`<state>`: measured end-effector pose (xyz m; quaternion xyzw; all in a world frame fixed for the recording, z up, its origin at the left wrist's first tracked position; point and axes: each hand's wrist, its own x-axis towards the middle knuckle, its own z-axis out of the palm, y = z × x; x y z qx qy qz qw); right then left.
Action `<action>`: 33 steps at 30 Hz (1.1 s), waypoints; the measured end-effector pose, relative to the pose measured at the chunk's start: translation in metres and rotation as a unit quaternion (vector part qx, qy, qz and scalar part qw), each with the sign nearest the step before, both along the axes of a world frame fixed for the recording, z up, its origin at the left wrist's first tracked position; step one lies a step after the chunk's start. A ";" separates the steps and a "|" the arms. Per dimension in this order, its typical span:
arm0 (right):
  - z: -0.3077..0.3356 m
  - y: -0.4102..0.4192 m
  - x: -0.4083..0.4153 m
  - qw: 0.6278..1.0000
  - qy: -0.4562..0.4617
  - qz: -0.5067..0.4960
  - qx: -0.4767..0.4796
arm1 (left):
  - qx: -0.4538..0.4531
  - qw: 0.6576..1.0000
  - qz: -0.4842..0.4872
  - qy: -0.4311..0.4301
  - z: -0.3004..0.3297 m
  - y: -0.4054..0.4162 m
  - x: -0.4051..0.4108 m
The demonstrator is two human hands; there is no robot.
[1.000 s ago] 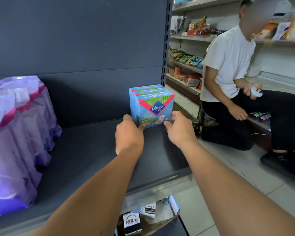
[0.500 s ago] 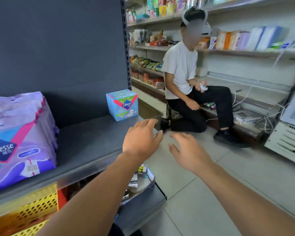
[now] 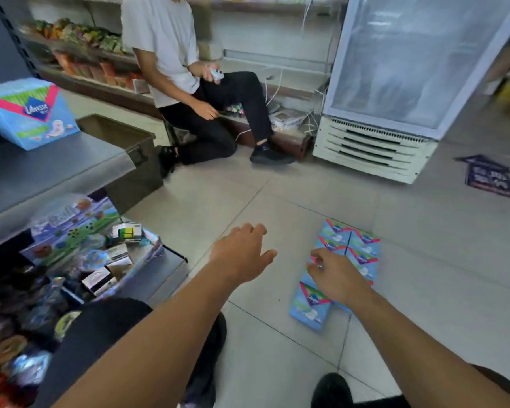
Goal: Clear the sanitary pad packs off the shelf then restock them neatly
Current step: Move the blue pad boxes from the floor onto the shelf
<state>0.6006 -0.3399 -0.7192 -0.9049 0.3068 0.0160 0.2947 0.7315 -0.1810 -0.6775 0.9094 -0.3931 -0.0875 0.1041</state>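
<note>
Both hands reached down over the tiled floor. The left hand hung above bare tile with its fingers spread wide and relaxed, holding nothing. The right hand was lower and to the right, its fingers curled down onto the blue packs on the floor — whether it was pinching one or only touching it could not be told, as the hand hid the contact.

Those packs lay flat on the tiles in a loose cluster, several side by side and one sticking out nearer the person's feet. A separate stack of blue packs stood upright at the end of the grey shelf, well apart from the hands.

Below the shelf sat a tray of mixed small goods. Across the aisle a seated person held a small white device, beside a glass-door cooler.
</note>
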 end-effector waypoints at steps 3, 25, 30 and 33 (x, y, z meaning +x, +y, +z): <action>-0.032 -0.012 -0.021 0.997 0.053 -0.038 0.036 | 0.006 0.999 -0.018 0.048 -0.038 -0.027 -0.007; -0.313 -0.079 0.000 0.924 0.144 -0.294 0.196 | 0.042 0.936 0.046 0.346 -0.353 -0.162 -0.015; -0.338 -0.079 0.002 0.910 0.087 -0.336 0.227 | 0.025 0.916 0.097 0.388 -0.372 -0.164 -0.012; -0.343 -0.079 0.006 0.897 0.065 -0.357 0.251 | 0.032 0.892 0.136 0.430 -0.378 -0.162 -0.014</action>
